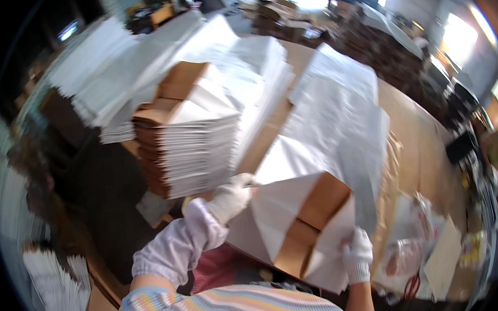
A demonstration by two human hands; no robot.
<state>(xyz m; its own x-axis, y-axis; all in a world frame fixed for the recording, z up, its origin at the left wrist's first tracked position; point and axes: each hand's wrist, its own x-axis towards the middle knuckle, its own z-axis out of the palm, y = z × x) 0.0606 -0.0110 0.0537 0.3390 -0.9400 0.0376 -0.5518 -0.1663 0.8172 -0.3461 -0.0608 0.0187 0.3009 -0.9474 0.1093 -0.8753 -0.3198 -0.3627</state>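
A white paper bag (267,223) with brown folded panels is spread in front of me, tilted over the table's near edge. My left hand (233,197), in a white knit glove with fingertips bare, is closed on its upper left edge. At the lower right, my right hand (357,254), gloved too, has its fingers closed on the bag's right edge. Left of it and farther off rises a neat stack of folded white-and-brown bags (194,150). Beyond the held bag lie white sheets (337,110), flat and partly overlapping.
A brown-topped table (422,145) carries everything. Large piles of white sheets (141,65) fill the far left. At the right lie red-handled scissors (411,287), a clear plastic packet (404,257) and a cream sheet (444,257). More white folded paper (56,287) stands at the lower left.
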